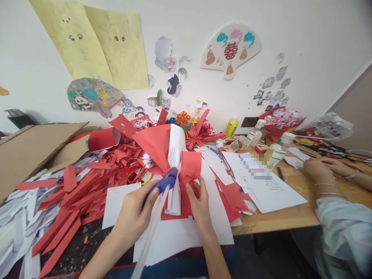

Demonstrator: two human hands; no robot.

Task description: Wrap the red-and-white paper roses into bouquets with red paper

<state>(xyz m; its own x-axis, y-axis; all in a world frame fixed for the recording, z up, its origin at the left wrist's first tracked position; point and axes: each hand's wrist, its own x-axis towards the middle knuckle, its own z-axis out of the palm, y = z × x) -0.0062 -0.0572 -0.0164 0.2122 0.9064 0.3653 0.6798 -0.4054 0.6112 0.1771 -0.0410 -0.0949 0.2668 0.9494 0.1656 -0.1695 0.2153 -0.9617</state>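
My left hand [136, 207] is wrapped round a blue hot glue gun [164, 181], and a long clear glue stick [151, 240] trails from its back. The gun's front end touches or overlaps the gathered waist of a paper bouquet wrap; I cannot tell which. Red paper [152, 145] and white paper [176, 141] fan out above that waist. With thumb and fingers, my right hand [200, 201] pinches a folded red paper piece [191, 164] at the wrap's right side. White sheets [162, 244] lie beneath both hands.
Red paper strips [87, 186] and white strips [17, 228] are heaped at left, beside cardboard [35, 151]. Behind stand paper flowers and bottles [232, 126]. A printed sheet [264, 186] lies right. Another person's hands [322, 170] rest on the table at far right.
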